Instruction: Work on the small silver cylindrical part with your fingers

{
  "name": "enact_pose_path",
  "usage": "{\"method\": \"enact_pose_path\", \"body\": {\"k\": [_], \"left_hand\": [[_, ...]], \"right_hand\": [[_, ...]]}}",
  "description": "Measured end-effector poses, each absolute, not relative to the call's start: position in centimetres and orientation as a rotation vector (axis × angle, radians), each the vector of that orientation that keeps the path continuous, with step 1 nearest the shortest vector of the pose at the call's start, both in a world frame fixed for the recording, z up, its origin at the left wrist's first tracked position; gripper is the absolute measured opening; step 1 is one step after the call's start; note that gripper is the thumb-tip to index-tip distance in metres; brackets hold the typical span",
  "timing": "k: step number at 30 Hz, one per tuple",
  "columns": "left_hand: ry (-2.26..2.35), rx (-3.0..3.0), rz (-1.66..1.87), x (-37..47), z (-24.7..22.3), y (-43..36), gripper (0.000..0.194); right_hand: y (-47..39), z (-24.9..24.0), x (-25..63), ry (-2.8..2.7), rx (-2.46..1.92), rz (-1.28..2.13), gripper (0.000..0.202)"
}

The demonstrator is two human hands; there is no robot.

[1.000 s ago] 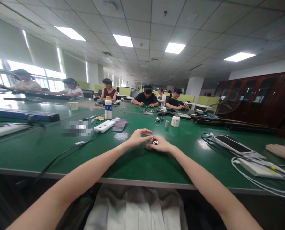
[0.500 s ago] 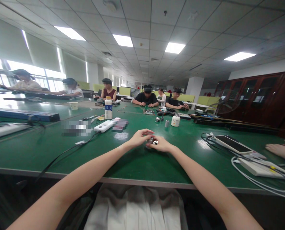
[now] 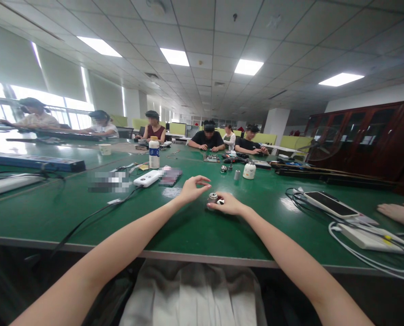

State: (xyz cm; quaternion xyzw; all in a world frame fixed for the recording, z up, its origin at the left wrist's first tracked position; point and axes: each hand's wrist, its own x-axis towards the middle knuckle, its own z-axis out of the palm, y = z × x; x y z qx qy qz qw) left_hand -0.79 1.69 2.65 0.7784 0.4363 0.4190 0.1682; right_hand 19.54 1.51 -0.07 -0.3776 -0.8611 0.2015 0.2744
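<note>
A small silver metal cylinder [image 3: 212,199] stands upright on the green table, its ridged round top facing up. My right hand [image 3: 229,204] is closed around its right side, thumb at the front. Part of a small white-and-black thing [image 3: 221,202] shows in the gap of that hand; I cannot tell its kind. Just left of and above the cylinder is my left hand [image 3: 193,188], raised off it. Its fingers are curved with a narrow gap to the thumb, and I see nothing between them.
Beyond my hands stand another metal cylinder [image 3: 237,175], small metal parts [image 3: 224,169] and a white jar [image 3: 249,171]. A white bottle [image 3: 154,153] and a power strip [image 3: 147,178] lie left. Right are a phone [image 3: 330,204], cables and another person's hand [image 3: 390,211]. Several people sit around the table.
My left hand has moved off the cylinder to the left and slightly up, uncovering its top. My right hand stays around the cylinder.
</note>
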Motion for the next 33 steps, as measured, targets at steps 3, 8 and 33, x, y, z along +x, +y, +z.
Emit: {"method": "enact_pose_path", "body": {"k": [3, 8, 33], "left_hand": [[1.315, 2.248, 0.995, -2.3, 1.9, 2.8, 0.025], [1.373, 2.257, 0.853, -3.1, 0.9, 3.4, 0.026], [0.966, 2.183, 1.235, 0.0, 2.9, 0.0, 0.03]], "right_hand": [[1.3, 0.1, 19.5, -2.315, -1.018, 0.534, 0.036], [1.2, 0.2, 19.5, -2.31, -1.025, 0.528, 0.035], [2.0, -0.5, 19.7, -2.305, -1.008, 0.564, 0.04]]}}
